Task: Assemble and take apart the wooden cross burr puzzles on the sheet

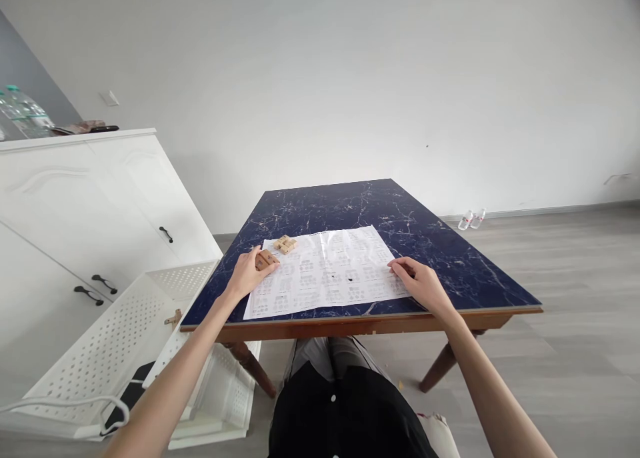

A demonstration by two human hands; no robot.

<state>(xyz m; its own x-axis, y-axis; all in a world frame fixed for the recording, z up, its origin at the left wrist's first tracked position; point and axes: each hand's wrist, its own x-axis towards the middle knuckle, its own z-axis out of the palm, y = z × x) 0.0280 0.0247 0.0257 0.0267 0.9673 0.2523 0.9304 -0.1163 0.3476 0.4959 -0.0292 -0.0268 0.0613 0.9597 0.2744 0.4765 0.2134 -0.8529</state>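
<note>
Brown blocks (pixel 267 259) sit in our left hand's (pixel 245 274) half-open fingers — sheet (pixel 320 271) spread, pale cluster (pixel 285 245) unheld — our right hand (pixel 423 287) curled, contents unclear.

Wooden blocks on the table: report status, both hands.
Left hand gripping brown blocks. Right hand at the sheet's right edge, grip unclear. Pale blocks on the sheet, beyond left hand.

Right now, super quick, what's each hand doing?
Left hand: fingers and thumb around the brown wooden blocks.
Right hand: fingers curled at the edge of the paper; can't tell if it holds anything.
</note>
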